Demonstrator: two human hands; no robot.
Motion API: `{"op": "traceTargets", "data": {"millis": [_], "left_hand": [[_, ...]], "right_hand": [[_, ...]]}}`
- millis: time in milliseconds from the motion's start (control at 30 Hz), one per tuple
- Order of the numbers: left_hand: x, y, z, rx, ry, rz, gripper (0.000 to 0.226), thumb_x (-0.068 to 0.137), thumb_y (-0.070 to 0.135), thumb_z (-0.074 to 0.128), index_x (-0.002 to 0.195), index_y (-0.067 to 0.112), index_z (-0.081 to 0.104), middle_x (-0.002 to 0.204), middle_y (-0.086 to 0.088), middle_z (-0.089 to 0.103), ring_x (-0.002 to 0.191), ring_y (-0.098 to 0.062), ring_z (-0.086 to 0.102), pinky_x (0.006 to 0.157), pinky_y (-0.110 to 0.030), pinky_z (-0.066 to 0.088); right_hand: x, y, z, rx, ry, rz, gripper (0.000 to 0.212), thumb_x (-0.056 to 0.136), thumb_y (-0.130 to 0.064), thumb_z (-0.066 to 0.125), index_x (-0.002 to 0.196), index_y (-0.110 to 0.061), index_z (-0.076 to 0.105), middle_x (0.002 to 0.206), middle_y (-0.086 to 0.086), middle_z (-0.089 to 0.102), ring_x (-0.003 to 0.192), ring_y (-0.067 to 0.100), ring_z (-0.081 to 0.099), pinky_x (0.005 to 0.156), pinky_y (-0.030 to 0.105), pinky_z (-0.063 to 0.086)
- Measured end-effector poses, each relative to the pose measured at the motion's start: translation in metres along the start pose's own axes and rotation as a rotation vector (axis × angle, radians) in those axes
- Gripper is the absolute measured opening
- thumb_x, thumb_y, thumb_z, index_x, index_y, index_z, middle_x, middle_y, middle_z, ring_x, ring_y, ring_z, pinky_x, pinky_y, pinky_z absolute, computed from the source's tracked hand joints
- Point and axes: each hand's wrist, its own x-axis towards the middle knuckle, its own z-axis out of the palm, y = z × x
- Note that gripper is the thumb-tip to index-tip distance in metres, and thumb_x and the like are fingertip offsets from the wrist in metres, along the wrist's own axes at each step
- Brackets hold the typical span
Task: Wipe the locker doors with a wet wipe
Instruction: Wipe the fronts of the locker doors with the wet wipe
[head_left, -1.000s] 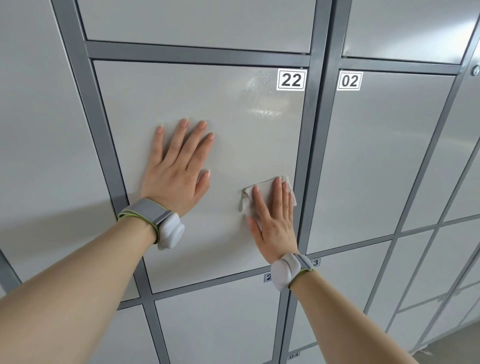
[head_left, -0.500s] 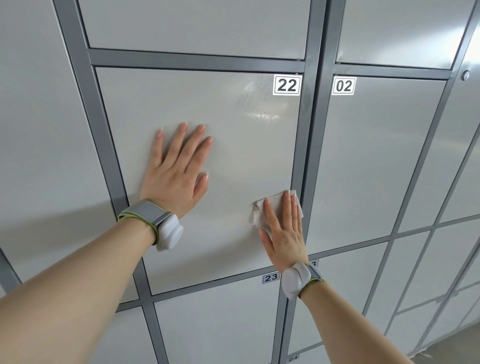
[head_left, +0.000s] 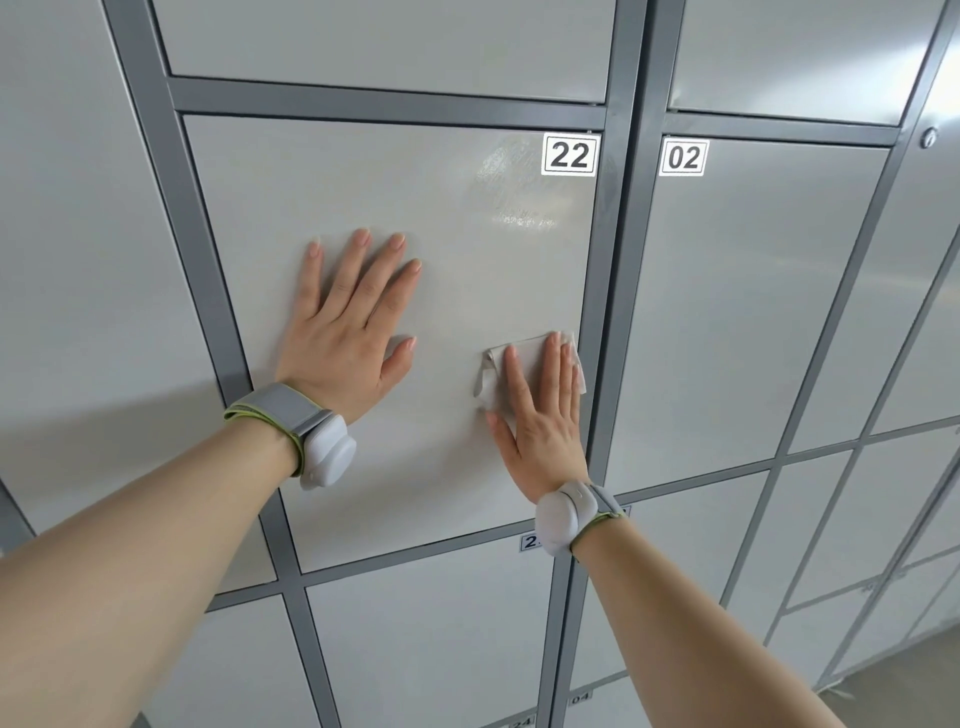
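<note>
Locker door 22 (head_left: 447, 291): pale grey panel in a darker grey frame (head_left: 613, 291). Wet wipe (head_left: 522, 358): white, crumpled, lying low on the door's right side, just beside the frame. Right hand (head_left: 543, 421): fingers straight, pressing the wipe flat to the door. Left hand (head_left: 345, 332): flat, fingers spread, resting on the same door, left of the wipe and apart from it. Damp streaks (head_left: 511, 192) beside the number label (head_left: 570, 155).
</note>
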Motion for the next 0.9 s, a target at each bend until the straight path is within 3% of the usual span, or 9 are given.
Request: {"op": "traceTargets", "data": {"millis": [233, 367, 633, 767, 900], "left_hand": [[-0.019, 0.009, 0.006, -0.028, -0.009, 0.019, 0.06, 0.089, 0.033, 0.042, 0.143, 0.007, 0.034, 0.152, -0.015, 0.03, 0.141, -0.037, 0.016, 0.114, -0.056, 0.001], [-0.038, 0.018, 0.011, -0.047, -0.018, 0.028, 0.061, 0.089, 0.033, 0.041, 0.143, 0.009, 0.033, 0.151, -0.015, 0.029, 0.142, -0.037, 0.013, 0.114, -0.057, 0.003], [-0.062, 0.025, 0.021, -0.025, -0.044, 0.045, 0.06, 0.088, 0.032, 0.04, 0.144, 0.011, 0.032, 0.152, -0.011, 0.024, 0.145, -0.031, 0.007, 0.116, -0.055, 0.0], [-0.063, 0.026, 0.023, 0.004, -0.022, 0.036, 0.061, 0.088, 0.031, 0.043, 0.145, 0.012, 0.031, 0.153, -0.01, 0.023, 0.147, -0.029, 0.003, 0.116, -0.056, 0.003], [-0.064, 0.027, 0.025, 0.011, -0.008, 0.043, 0.063, 0.087, 0.03, 0.046, 0.146, 0.011, 0.031, 0.153, -0.011, 0.023, 0.142, -0.035, 0.013, 0.116, -0.056, 0.002]], "right_hand": [[-0.029, 0.011, 0.014, -0.074, -0.014, -0.106, 0.06, 0.096, -0.036, 0.041, 0.149, -0.019, 0.02, 0.155, 0.024, 0.006, 0.146, 0.038, 0.0, 0.119, 0.047, 0.005], [-0.051, 0.019, 0.02, -0.122, -0.041, -0.142, 0.059, 0.095, -0.035, 0.041, 0.149, -0.019, 0.022, 0.154, 0.024, 0.009, 0.147, 0.034, 0.0, 0.119, 0.048, 0.007], [-0.07, 0.035, 0.019, -0.169, -0.085, -0.094, 0.059, 0.094, -0.031, 0.042, 0.148, -0.018, 0.025, 0.153, 0.026, 0.014, 0.145, 0.039, 0.01, 0.115, 0.053, 0.018], [-0.047, 0.025, 0.013, -0.118, -0.005, 0.026, 0.059, 0.094, -0.032, 0.042, 0.148, -0.016, 0.024, 0.153, 0.03, 0.015, 0.144, 0.041, 0.007, 0.117, 0.049, 0.014], [-0.022, 0.009, 0.007, -0.04, 0.051, 0.063, 0.06, 0.095, -0.034, 0.039, 0.149, -0.015, 0.02, 0.153, 0.032, 0.01, 0.144, 0.041, 0.001, 0.119, 0.045, 0.002]]}}
